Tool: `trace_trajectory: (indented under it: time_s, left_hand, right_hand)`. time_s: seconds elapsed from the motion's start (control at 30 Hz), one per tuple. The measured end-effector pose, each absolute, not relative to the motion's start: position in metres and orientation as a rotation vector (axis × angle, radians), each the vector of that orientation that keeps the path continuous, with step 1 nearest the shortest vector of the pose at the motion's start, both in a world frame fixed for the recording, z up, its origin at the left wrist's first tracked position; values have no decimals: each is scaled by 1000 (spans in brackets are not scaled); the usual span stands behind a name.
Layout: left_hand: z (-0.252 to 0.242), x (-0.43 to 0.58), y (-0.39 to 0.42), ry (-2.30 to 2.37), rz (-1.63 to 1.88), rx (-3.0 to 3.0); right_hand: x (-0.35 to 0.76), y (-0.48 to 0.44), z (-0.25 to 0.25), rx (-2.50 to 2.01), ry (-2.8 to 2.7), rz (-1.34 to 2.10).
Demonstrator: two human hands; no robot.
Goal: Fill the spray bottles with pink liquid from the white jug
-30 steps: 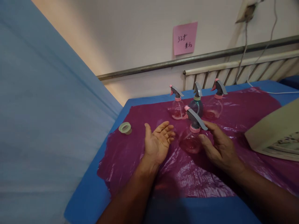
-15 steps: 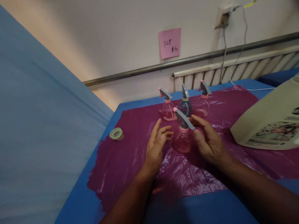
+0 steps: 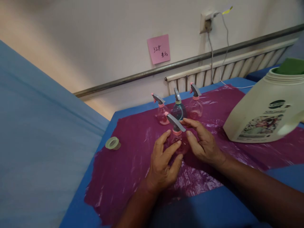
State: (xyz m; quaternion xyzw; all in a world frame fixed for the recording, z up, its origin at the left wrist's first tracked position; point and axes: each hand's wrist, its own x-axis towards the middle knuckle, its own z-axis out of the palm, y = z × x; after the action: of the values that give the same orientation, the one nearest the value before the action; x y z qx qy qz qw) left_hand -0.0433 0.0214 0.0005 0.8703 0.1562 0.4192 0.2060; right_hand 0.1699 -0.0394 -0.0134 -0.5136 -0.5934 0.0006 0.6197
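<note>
A clear pink spray bottle (image 3: 177, 133) with a grey and pink trigger head stands upright on a purple plastic sheet (image 3: 123, 177). My left hand (image 3: 163, 160) is at its left and front side, fingers spread, covering part of the body; whether the fingertips press on it I cannot tell. To the right of the bottle is my right hand (image 3: 203, 142), thumb and fingers apart around the end of the grey head, holding nothing visible. Behind stand two more pink spray bottles (image 3: 162, 115) and a teal one (image 3: 179, 111), all upright.
A large cream jug (image 3: 258, 110) with a label stands at the right, something green at its mouth. A small pale green cap (image 3: 112, 143) lies at the left. Beyond the blue table (image 3: 213, 202) are a radiator (image 3: 190, 82), a pipe and a plugged-in cable. A blue curtain (image 3: 42, 142) hangs left.
My left hand has come closer, its fingers now over the bottle's front left side. My right hand stays beside the bottle. The camera has turned, showing more of the jug.
</note>
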Motion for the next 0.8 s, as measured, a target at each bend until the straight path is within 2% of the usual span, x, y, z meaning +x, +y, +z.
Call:
trace_trajectory:
  time_s: [0.33,0.6,0.8]
  left_hand:
    - [4,-38,19,585,1276,2103]
    - [7,-31,23,706,1044,1281]
    - [13,-29,26,669,978,1120]
  right_hand:
    - [175,-37,-12,-1155,-1350,-31]
    - [172,-42,-14,-1228,-1426,34]
    - [170,-42,-15,-1266,-1515,126]
